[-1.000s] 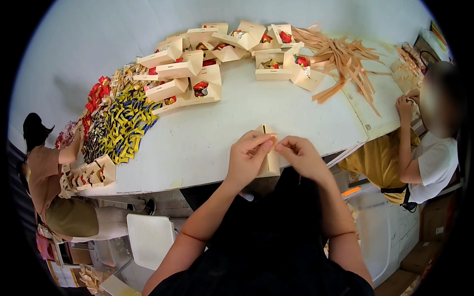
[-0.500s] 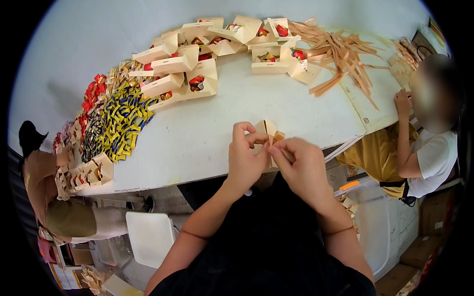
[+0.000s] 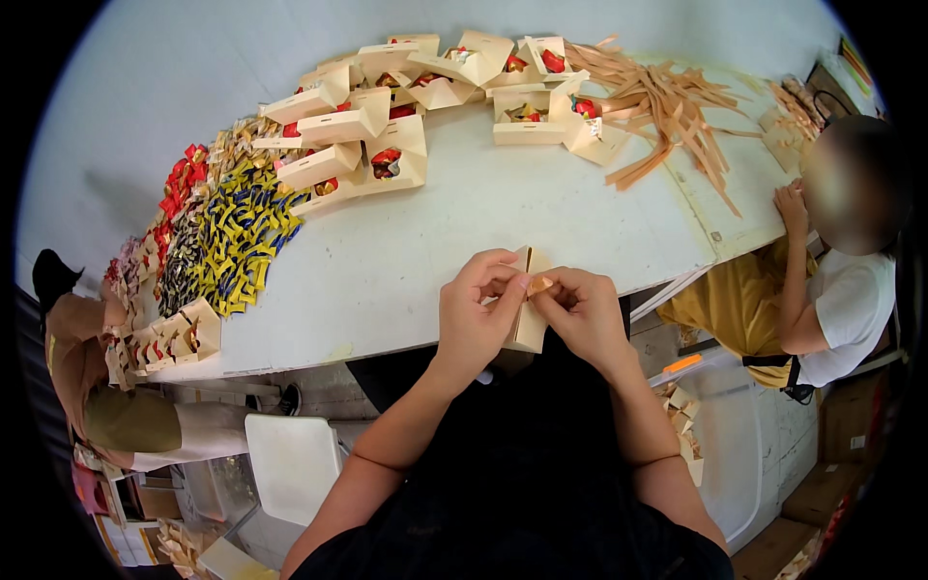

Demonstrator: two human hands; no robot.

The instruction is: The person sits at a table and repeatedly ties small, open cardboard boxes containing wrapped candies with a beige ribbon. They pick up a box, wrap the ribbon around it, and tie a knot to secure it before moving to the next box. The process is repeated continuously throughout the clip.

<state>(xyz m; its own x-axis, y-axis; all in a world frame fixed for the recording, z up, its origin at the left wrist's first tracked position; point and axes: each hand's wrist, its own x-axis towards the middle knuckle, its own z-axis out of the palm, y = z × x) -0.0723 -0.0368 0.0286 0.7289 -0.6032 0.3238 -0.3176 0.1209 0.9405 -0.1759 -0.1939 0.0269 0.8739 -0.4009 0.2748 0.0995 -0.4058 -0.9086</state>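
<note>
The R hand (image 3: 587, 307) has its thumb & pointer finger close tog., pinching a small tan ribbon (image 3: 541, 283). The L hand (image 3: 478, 307) is just beside it, fingers curled, thumb tip right by the ribbon; can't tell if it pinches it too. So the ribbon is btwn the 2 hands' fingertips, over the top of a cream box (image 3: 528, 332). The box is right under the fingers, by the table's near edge, & the hands hide part of it.

The white table (image 3: 387, 256) spreads out past the fingers. Well ahead of them & a bit L, lots of open boxes (image 3: 340, 126) sit in a bunch w/ shiny sweets in them, some red. Ahead & R of the fingers is a big messy heap of tan strips (image 3: 667, 106). Well off to the L are yellow & blue sweets (image 3: 242, 242) in a pile, w/ red sweets (image 3: 182, 184) farther from the fingers. Near the table's L end there's a row of small boxes (image 3: 207, 329).

A person in a brown top (image 3: 72, 333) is way L of the fingers; a person in a white top (image 3: 858, 307) is way R. Below & L of the fingers: a white stool (image 3: 290, 469). Below & R: a see-thru plastic tub (image 3: 725, 445), w/ an orange thing (image 3: 682, 363) by its top edge.
</note>
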